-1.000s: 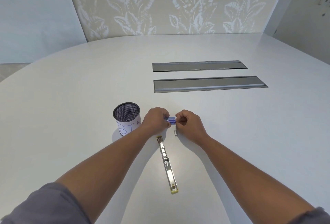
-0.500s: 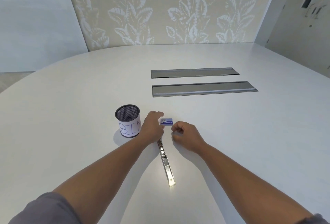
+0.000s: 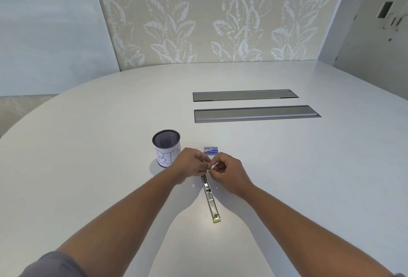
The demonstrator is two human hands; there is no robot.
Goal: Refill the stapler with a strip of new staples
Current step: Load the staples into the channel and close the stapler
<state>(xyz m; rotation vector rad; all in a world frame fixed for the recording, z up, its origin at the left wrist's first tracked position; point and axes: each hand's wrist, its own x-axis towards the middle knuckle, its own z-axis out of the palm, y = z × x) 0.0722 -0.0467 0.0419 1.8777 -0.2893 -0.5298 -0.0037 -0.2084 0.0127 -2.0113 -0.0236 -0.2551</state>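
Head view showed a grey sleeve (image 3: 47,264) at the lower left corner, with both bare forearms reaching up toward the middle of the frame over a white table (image 3: 88,144). Between them lay the stapler (image 3: 210,198), opened out flat as a long metal strip, its yellowish end nearest the bottom of the frame and its far end under the fingertips. Just above it, the left hand (image 3: 191,165) and right hand (image 3: 227,170) met with fingers curled and pinched together; whatever they gripped was too small to make out. Just beyond the hands, a small blue staple box (image 3: 211,150) rested on the table. Left of it stood a mesh cup (image 3: 166,152) with a handwritten paper label. Farther up, two grey slots (image 3: 254,105) were set into the tabletop.
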